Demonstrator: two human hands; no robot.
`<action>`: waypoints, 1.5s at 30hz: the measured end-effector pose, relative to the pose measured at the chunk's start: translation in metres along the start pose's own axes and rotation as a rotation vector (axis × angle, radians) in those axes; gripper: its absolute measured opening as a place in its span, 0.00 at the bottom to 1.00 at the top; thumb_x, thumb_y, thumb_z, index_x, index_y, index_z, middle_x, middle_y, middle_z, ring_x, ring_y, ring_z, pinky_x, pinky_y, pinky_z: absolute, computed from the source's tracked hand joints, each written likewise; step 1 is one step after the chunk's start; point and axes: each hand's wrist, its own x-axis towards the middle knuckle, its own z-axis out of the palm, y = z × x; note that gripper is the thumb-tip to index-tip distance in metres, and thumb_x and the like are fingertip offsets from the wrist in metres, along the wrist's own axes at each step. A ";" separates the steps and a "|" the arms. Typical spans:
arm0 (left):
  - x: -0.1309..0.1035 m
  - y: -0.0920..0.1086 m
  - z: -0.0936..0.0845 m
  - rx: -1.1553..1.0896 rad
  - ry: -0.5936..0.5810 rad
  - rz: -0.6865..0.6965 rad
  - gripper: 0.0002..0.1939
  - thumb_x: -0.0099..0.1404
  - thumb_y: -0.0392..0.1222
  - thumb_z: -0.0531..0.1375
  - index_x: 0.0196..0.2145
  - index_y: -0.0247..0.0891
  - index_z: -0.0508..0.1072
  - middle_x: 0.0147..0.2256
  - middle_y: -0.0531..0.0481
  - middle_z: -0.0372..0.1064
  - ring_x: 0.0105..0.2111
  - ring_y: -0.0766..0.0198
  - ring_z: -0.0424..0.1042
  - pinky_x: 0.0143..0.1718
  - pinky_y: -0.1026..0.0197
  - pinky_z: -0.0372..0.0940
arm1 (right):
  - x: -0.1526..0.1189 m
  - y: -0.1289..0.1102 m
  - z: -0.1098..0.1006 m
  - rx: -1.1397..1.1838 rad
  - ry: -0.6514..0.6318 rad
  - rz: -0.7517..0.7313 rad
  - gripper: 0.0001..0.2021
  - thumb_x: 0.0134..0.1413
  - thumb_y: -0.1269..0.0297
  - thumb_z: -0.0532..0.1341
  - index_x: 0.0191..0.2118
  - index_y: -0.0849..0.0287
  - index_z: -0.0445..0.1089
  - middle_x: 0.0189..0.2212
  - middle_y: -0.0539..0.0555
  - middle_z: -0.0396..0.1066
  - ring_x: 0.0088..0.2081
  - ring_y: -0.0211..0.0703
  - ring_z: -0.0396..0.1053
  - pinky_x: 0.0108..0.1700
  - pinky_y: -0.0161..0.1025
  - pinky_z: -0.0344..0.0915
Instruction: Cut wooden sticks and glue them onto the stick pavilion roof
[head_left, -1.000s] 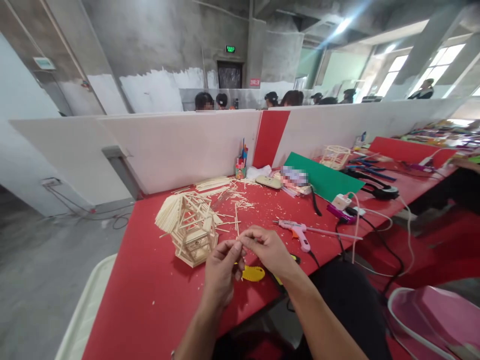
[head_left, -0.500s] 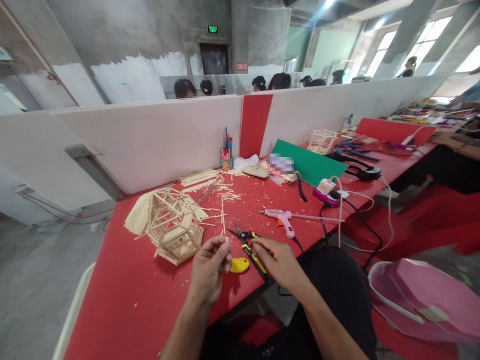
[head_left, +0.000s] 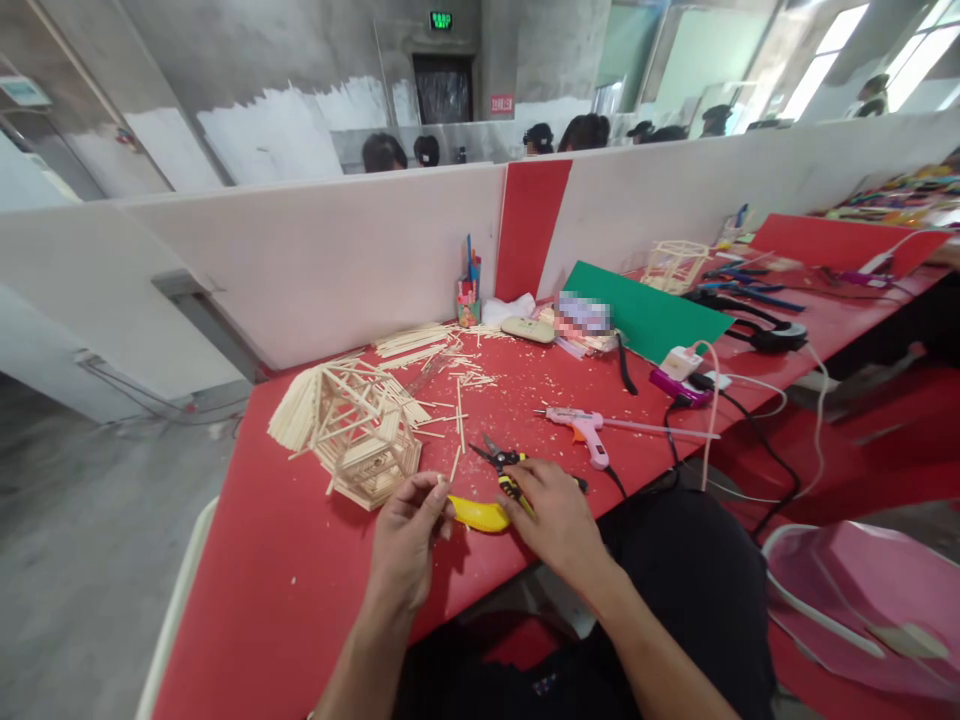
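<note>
My left hand (head_left: pixel 409 535) is closed in a pinch, with the pale end of a small wooden stick (head_left: pixel 441 480) showing at its fingertips. My right hand (head_left: pixel 559 515) lies over the yellow-and-black handles of the pliers (head_left: pixel 510 482), fingers curled on them; their open jaws point left on the table. Between my hands is a yellow curved tool handle (head_left: pixel 480 515), its right end by my right thumb and its left end partly behind my left fingers. Just beyond my left hand stands a lantern-like frame of glued sticks (head_left: pixel 371 440).
A pink glue gun (head_left: pixel 585 425) rests at the right, its cord trailing off the edge. Loose sticks (head_left: pixel 412 345) and scraps cover the back. A pen holder (head_left: pixel 468 300), green board (head_left: pixel 645 315) and purple power strip (head_left: pixel 679 388) stand farther off. A pink bin (head_left: pixel 862 600) is at lower right.
My right hand has come down onto the handles of the pliers, beside the yellow tool handle. My left hand keeps its pinch. The view has shifted slightly.
</note>
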 end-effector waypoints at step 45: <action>-0.008 0.003 -0.011 0.058 -0.030 0.040 0.10 0.53 0.43 0.66 0.31 0.35 0.71 0.22 0.54 0.69 0.17 0.72 0.64 0.15 0.72 0.57 | 0.005 -0.039 -0.005 -0.111 -0.149 0.044 0.17 0.62 0.62 0.50 0.50 0.61 0.68 0.41 0.60 0.71 0.41 0.48 0.70 0.41 0.41 0.66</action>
